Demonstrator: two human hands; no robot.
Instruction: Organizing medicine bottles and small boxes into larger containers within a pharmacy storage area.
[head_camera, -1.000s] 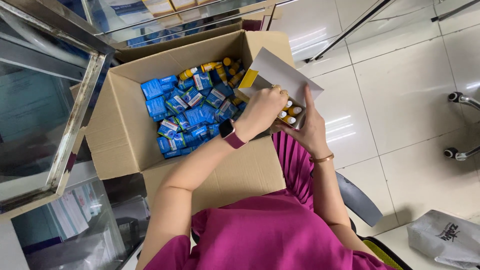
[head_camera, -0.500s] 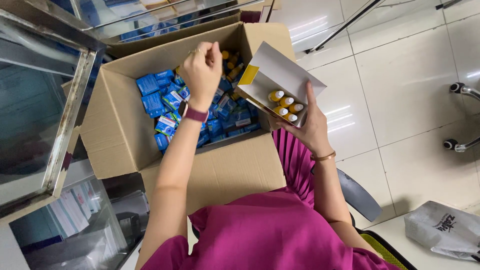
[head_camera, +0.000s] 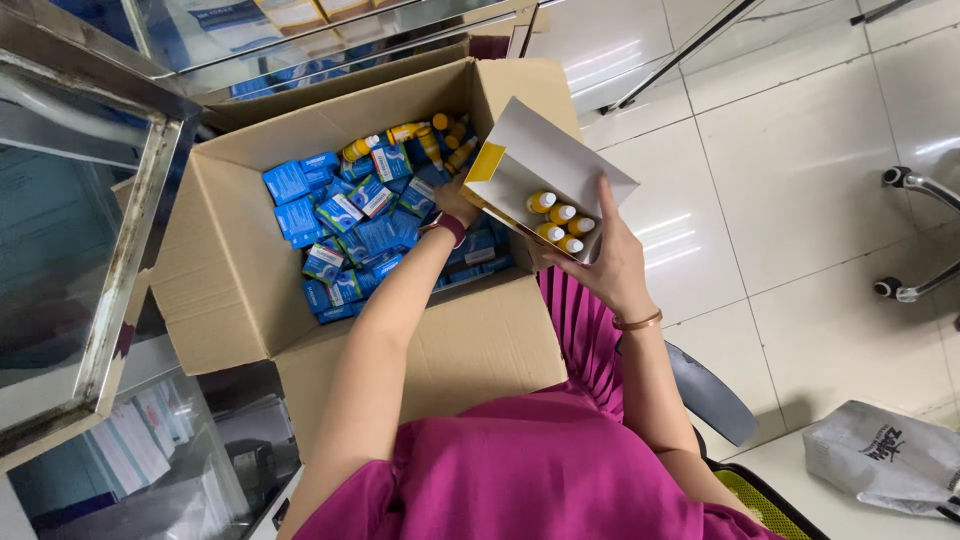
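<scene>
Over a large open cardboard box (head_camera: 230, 290) on the floor, we look down at our two bare hands and the magenta top we wear. Our right hand (head_camera: 610, 262) grips a small white carton with a yellow flap (head_camera: 545, 170), fingers wrapped under its far side and thumb up along its edge, holding it tilted just over the big box's right-hand corner. Four little bottles with yellow caps (head_camera: 560, 222) stand packed together in the carton's open end, touching one another.

Our left hand (head_camera: 455, 198) reaches down inside the cardboard box, beside the carton; a dark red watch strap (head_camera: 448, 228) circles the wrist. The carton hides most of its fingers, so we cannot tell whether that hand is closed on anything. It sits near a loose cluster of yellow bottles (head_camera: 420, 140) lying on their sides at the far end of the box. Small blue packets (head_camera: 345, 235) fill the rest of the box floor, heaped at all angles.

A thin gold bangle (head_camera: 638, 322) rests on our right wrist. To the left stands a glass cabinet with a metal frame (head_camera: 120, 250). To the right, on pale floor tiles (head_camera: 800, 180), lies a grey plastic bag (head_camera: 885, 455).
</scene>
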